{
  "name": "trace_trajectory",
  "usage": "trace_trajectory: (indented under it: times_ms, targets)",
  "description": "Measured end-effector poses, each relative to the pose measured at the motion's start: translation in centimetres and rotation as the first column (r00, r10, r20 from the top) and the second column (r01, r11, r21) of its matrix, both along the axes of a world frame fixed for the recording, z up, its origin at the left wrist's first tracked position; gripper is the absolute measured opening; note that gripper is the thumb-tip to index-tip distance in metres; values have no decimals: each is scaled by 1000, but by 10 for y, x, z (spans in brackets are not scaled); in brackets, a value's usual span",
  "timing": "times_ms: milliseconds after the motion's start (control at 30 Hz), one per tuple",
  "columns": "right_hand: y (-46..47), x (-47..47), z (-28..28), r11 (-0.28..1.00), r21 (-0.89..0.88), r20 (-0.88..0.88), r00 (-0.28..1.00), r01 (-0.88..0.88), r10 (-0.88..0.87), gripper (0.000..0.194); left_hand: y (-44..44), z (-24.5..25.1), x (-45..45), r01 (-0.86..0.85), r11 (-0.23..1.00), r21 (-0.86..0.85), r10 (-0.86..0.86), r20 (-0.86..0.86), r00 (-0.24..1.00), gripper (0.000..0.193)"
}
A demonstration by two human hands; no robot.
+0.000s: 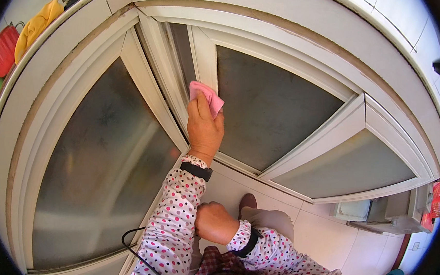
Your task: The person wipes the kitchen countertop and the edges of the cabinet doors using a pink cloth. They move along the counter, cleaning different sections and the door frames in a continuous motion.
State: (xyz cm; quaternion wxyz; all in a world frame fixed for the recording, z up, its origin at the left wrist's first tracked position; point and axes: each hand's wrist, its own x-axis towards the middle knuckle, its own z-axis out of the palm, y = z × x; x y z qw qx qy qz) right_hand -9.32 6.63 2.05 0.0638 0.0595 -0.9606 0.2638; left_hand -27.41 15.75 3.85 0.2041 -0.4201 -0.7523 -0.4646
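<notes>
My left hand [205,127] pinches a folded pink cloth [208,95]. The cloth touches the left upright of a cream-coloured door frame [204,57] with a dark frosted pane [275,106]. Lower down, my right hand [217,223] is curled into a fist beside the left forearm; its palm side is hidden. Both arms wear white polka-dot sleeve covers [183,210] with black bands at the wrists. To the left of the cloth stands another framed cabinet door [102,162] with a frosted pane.
A third framed panel [346,166] angles outward at the right. Above the doors runs a pale counter edge [263,2], with a red container [4,51] and a yellow cloth [38,25] at far left. A dark cable [140,256] crosses my left sleeve. Grey drawer-like boxes [380,210] stand on the tiled floor [317,238].
</notes>
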Motion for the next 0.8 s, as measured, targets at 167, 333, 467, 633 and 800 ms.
trace_trajectory:
  times_ms: [167, 333, 467, 633, 800]
  targets:
    - [2, 3, 0, 1000, 10, 24, 1000, 11, -11, 13, 4, 6, 2, -72, 997, -19, 72, -23, 997, 62]
    - [4, 6, -2, 1000, 12, 55, 998, 6, -7, 15, 3, 11, 0, -107, 994, -32, 106, -31, 994, 56]
    - [5, 9, -1, 1000, 0, 65, 998, 12, -12, 15, 3, 13, 1, -134, 989, -65, 130, -61, 990, 47]
    - [6, 12, 1, 999, 10, 79, 996, 31, -32, 14, 5, 10, -1, -189, 979, -70, 178, -138, 974, 34]
    - [7, 13, 3, 1000, 13, 96, 995, 16, -17, 14, 3, 9, 2, -99, 992, -73, 94, -77, 993, 24]
